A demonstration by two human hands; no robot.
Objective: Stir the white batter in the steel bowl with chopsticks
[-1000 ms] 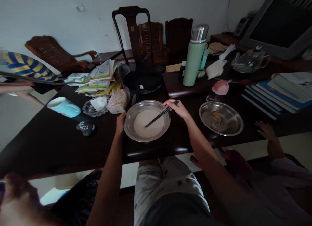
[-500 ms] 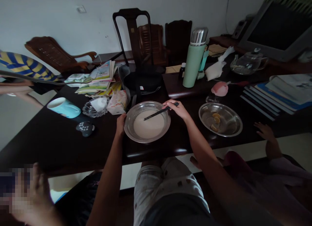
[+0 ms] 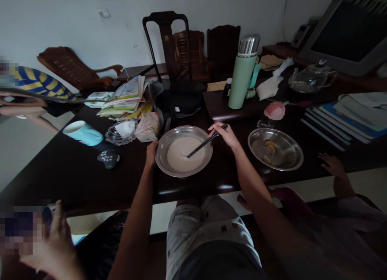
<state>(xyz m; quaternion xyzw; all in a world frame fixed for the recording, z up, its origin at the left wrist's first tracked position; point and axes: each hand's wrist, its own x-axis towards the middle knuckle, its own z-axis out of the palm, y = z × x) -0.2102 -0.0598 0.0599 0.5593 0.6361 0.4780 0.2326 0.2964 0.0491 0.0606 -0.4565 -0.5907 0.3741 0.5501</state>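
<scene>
A wide metal bowl point(image 3: 160, 161) stands on the dark table before me, with a pale, creamy batter point(image 3: 181, 157) inside. My left hand point(image 3: 151, 153) grips the bowl's left rim. In my right hand point(image 3: 223, 134), above the right rim, is a pair of dark chopsticks point(image 3: 205, 143). They slant down to the left, and their tips dip into the batter near its middle. Right of my right forearm, a second metal bowl point(image 3: 286, 159) holds several small yellowish-brown pieces point(image 3: 270, 147).
Left of the bowl are a blue mug point(image 3: 83, 133), a glass dish point(image 3: 116, 139), a tissue pack point(image 3: 148, 127) and a dark controller-shaped object point(image 3: 108, 158). Behind stands a green thermos point(image 3: 243, 78). Other people sit close by; one person's hand point(image 3: 334, 165) rests at the right edge.
The chopsticks have shifted right within the batter and stand steeper, my right hand moving slightly right with them. My left hand stays at the rim. The whole view has shifted slightly.
</scene>
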